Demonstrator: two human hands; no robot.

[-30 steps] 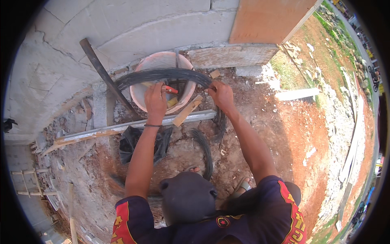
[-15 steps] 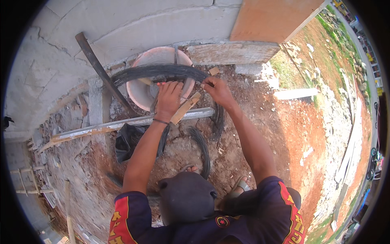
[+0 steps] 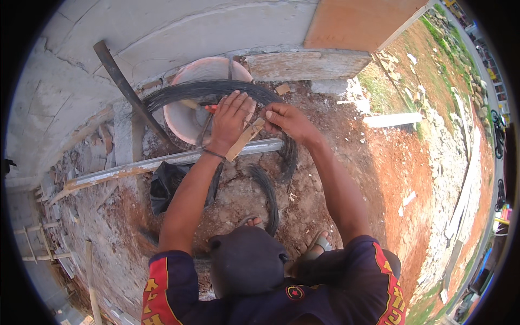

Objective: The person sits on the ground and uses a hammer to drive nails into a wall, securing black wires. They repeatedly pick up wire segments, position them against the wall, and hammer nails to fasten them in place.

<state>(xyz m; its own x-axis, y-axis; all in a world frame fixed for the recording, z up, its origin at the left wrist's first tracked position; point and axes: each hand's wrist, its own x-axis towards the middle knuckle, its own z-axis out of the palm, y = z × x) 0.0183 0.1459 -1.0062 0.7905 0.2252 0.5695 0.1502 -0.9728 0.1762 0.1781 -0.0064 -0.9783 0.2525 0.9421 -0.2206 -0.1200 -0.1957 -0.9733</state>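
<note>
A long bundle of dark thin wire (image 3: 184,93) arches over a pinkish round tub (image 3: 172,120) and bends down on the right. My left hand (image 3: 230,120) lies flat at the bundle's lower edge with fingers stretched out. Beside its index finger shows a small orange-red piece (image 3: 210,108), mostly hidden by the hand. My right hand (image 3: 286,122) is closed in a pinch where the bundle turns down; what its fingertips hold is too small to make out. Between the hands, a flat wooden piece (image 3: 245,142) slants beside the left wrist.
A long pale bar (image 3: 127,169) crosses before the tub, near a black plastic bag (image 3: 162,189). A dark pipe (image 3: 122,78) leans at the wall. A shorter wire bundle (image 3: 268,197) lies near my feet. An orange board (image 3: 363,24) stands at the back right.
The fingers of my left hand have straightened from a curled pose and reach up to the wire bundle. My right hand has come slightly nearer to me, its fingers more curled.
</note>
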